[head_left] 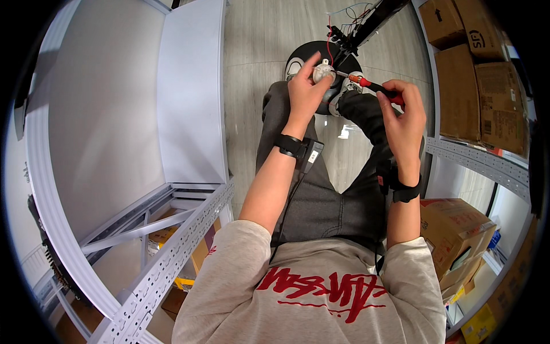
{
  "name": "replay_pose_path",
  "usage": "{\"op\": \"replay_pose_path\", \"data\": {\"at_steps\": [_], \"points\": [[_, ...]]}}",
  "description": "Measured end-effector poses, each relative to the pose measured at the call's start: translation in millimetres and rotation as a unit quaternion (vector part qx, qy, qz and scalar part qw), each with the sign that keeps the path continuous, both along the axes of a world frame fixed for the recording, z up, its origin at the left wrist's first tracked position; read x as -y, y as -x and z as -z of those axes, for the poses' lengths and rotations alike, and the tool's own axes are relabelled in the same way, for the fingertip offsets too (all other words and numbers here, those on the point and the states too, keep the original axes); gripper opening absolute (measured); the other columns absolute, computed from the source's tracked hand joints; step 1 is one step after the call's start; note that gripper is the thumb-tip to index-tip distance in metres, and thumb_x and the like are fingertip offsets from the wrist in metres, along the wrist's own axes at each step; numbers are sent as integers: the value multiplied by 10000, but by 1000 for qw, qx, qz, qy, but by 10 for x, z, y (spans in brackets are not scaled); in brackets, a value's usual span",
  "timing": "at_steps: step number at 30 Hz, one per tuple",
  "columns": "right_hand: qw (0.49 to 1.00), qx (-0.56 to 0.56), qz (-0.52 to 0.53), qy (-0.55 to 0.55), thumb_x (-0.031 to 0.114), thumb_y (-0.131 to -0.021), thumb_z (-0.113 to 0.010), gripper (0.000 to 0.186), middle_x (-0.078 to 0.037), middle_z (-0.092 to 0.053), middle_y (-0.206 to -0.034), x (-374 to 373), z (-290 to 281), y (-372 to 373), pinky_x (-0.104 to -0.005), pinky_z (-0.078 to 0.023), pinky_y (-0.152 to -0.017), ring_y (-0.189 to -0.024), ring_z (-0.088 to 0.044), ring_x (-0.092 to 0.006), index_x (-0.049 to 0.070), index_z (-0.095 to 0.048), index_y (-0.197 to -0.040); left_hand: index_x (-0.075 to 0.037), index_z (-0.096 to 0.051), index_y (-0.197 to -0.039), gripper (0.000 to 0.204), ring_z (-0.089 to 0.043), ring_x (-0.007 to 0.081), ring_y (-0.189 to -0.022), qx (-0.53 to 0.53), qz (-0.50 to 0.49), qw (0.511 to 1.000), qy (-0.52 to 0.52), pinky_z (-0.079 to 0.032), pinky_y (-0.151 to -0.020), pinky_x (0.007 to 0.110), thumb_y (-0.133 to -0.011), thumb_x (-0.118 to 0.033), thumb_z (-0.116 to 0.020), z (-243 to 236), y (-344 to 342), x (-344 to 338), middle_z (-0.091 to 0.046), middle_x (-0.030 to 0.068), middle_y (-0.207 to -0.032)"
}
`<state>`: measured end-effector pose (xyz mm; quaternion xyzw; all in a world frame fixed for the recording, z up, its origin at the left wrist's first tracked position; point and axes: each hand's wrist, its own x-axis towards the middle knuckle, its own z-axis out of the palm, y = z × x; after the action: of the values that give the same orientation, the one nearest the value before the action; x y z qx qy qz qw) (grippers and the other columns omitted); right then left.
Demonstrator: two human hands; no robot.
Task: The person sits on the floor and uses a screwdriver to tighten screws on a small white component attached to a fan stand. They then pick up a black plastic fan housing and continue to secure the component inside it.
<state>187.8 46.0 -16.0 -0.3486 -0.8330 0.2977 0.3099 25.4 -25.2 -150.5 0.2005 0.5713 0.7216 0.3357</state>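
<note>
My left hand [305, 94] grips a small round, pale part [324, 71] with a tab on top; a red wire runs up from it. My right hand [404, 109] is closed on a red-and-black screwdriver [373, 86], whose tip is at the part's right side. Behind them stands a black round base [314, 47] between my shoes, with a black upright post [366, 28] rising to the upper right and thin loose wires around a bracket [338, 37]. My fingers hide some of the pale part.
At left is a white metal shelving unit [189, 86] with a perforated beam [154, 264]. At right, cardboard boxes [458, 92] sit on shelves above a perforated beam [475, 163], with more boxes [452, 226] below. A pale wood-look floor [252, 57] lies between the shelves.
</note>
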Motion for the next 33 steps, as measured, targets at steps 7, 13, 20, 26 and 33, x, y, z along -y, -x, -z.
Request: {"op": "replay_pose_path", "data": {"at_steps": [7,13,20,26,33], "points": [[998,-14,38,44,4,-825,-716,195,-87,-628,-964,-10,36,-56,-288,-508,-770,-847,-632,-194,13,-624,-998,-25,-607,-1185,312,-668,132,-877,5,43,999,-5,-589,-698,262,-878,14,-651,-126,-10,24,-673,79,-1013],[997,-8,42,56,12,-828,-719,196,-88,-630,-966,-20,47,-88,-287,-512,-772,-851,-638,-185,7,-631,-1004,-25,-630,-1089,194,-680,145,-897,18,54,998,-5,-601,-715,275,-897,5,-645,-78,-3,30,-667,65,-1002],[997,-17,37,61,15,-828,-720,196,-84,-630,-967,-31,87,-101,-287,-512,-775,-851,-639,-184,13,-635,-1004,-16,-644,-1053,151,-682,154,-909,22,53,998,-11,-610,-739,292,-903,8,-641,-65,-9,23,-669,67,-1008],[997,-10,33,67,13,-827,-720,195,-84,-631,-967,-26,79,-107,-288,-512,-776,-855,-638,-185,13,-634,-1002,7,-680,-1000,119,-683,162,-906,30,40,999,-21,-618,-740,306,-888,27,-646,-51,-7,28,-682,91,-998],[998,6,23,59,11,-824,-722,205,-83,-631,-971,-34,76,-124,-288,-507,-773,-858,-635,-185,20,-633,-1010,17,-690,-984,123,-682,164,-898,31,38,998,-29,-623,-742,318,-871,43,-649,-75,-5,38,-686,102,-982]]}}
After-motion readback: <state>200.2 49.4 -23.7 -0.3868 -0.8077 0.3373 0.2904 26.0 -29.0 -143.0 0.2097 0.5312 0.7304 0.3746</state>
